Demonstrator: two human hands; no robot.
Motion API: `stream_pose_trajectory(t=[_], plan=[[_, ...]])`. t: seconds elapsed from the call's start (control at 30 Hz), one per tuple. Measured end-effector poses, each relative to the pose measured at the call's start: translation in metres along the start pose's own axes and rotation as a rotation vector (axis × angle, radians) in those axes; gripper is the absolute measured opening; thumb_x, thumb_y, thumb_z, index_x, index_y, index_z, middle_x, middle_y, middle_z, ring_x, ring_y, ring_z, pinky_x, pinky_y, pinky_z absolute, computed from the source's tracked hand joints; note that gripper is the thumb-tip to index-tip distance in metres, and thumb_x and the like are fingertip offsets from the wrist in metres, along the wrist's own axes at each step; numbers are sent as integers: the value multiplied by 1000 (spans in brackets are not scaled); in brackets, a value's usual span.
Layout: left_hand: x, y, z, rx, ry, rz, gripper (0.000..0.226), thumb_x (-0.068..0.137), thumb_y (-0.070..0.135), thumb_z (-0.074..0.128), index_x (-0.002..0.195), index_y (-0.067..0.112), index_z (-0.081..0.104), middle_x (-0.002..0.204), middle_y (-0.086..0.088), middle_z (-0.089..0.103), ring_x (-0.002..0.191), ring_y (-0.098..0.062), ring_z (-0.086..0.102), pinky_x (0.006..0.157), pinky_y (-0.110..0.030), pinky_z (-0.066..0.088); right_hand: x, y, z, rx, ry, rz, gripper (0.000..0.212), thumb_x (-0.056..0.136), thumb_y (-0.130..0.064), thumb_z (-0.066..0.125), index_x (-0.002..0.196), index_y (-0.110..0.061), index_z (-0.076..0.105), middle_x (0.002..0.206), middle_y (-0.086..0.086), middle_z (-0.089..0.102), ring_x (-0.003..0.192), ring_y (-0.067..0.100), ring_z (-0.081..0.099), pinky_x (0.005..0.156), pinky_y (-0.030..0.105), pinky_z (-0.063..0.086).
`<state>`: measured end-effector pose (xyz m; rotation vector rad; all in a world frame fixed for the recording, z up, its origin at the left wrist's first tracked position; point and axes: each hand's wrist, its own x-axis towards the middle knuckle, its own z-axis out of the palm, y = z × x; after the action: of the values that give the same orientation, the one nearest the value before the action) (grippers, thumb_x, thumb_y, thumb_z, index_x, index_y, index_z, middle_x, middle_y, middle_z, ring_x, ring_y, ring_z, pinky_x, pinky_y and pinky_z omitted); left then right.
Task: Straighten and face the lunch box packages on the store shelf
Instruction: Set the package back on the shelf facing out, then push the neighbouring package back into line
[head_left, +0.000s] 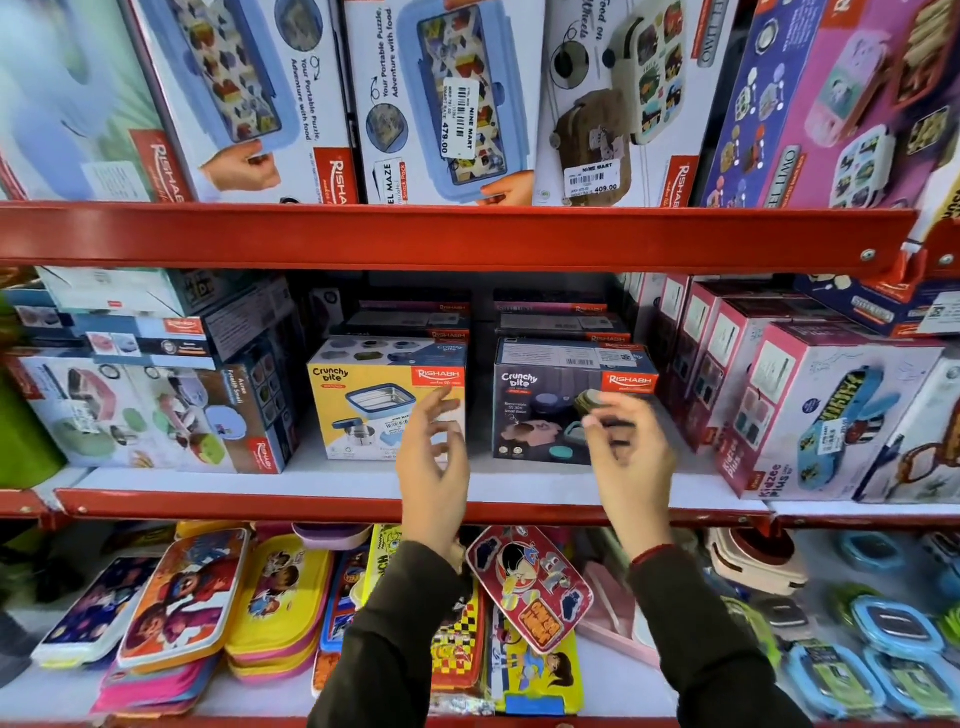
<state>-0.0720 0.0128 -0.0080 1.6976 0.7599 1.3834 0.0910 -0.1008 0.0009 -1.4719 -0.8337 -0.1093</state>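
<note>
Two Crunchy Bite boxes stand side by side, set back on the middle shelf (332, 486): a yellow box (363, 410) on the left and a dark navy box (545, 410) on the right, both facing forward with a gap between them. My left hand (434, 467) hovers open in front of the yellow box's right edge, fingers spread. My right hand (631, 457) is raised open before the navy box's right half. Neither hand holds anything; whether the fingertips touch the boxes is unclear.
More flat boxes are stacked behind the two. A stack of white and blue boxes (156, 410) fills the shelf's left; pink Kidzee boxes (810, 410) stand at right. Large boxes (441, 104) line the top shelf. Colourful flat lunch boxes (187, 597) lie below.
</note>
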Motion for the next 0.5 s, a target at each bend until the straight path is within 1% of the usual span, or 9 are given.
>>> stream_pose_trajectory(t=[0.1,0.17,0.2,0.23,0.3,0.33,0.37,0.43,0.5], plan=[[6,-5,-26,1,118,31,39,105,9,50,142,20,51,138,7,58,118,-4,57,94,-9,46,-19,-10,35,25,-208,71,24,96,-16,68,119,-23,67,102,-16,73,91,-7,69,71,4,49],[10,-12,-46,4,151,16,49,104,5,51,150,19,43,148,11,50,135,-14,51,110,-21,43,-28,-12,58,-3,-332,110,29,97,-19,67,126,-20,67,113,-10,73,98,-4,70,76,2,48],[13,-18,-57,21,152,-3,55,104,5,51,155,17,36,156,9,44,144,-17,44,118,-26,37,-32,-12,68,-23,-379,131,33,97,-20,67,130,-18,65,120,-5,72,101,-3,68,81,3,48],[17,-23,-68,49,137,-34,60,105,7,51,159,14,29,164,3,36,151,-19,36,123,-27,30,-35,-12,77,-47,-417,151,38,98,-23,66,135,-17,63,129,-2,70,107,1,67,89,7,49],[28,-34,-88,125,69,-140,68,106,10,50,164,9,14,173,-6,20,160,-21,20,127,-23,16,-37,-11,92,-100,-476,199,49,98,-30,64,144,-16,55,144,2,62,127,15,61,109,30,49],[35,-40,-96,177,25,-195,71,105,11,51,164,6,11,173,-9,16,161,-23,16,130,-28,11,-38,-12,98,-126,-498,221,54,99,-34,64,148,-16,50,150,4,57,135,20,56,114,40,46],[43,-46,-104,226,-24,-244,71,105,12,51,163,3,11,172,-13,18,161,-27,17,133,-37,8,-38,-12,103,-156,-514,235,59,99,-37,63,151,-16,46,154,5,53,141,23,51,117,44,43],[56,-53,-115,299,-128,-320,65,105,14,51,160,-1,20,166,-20,31,157,-36,26,132,-53,12,-37,-12,113,-218,-536,244,67,99,-40,61,156,-14,38,160,9,46,146,27,45,120,44,38],[62,-57,-122,335,-218,-353,54,106,16,49,154,0,31,156,-23,44,151,-40,36,129,-57,17,-37,-14,122,-270,-551,239,69,101,-37,59,159,-13,32,162,12,42,148,29,42,121,42,36]])
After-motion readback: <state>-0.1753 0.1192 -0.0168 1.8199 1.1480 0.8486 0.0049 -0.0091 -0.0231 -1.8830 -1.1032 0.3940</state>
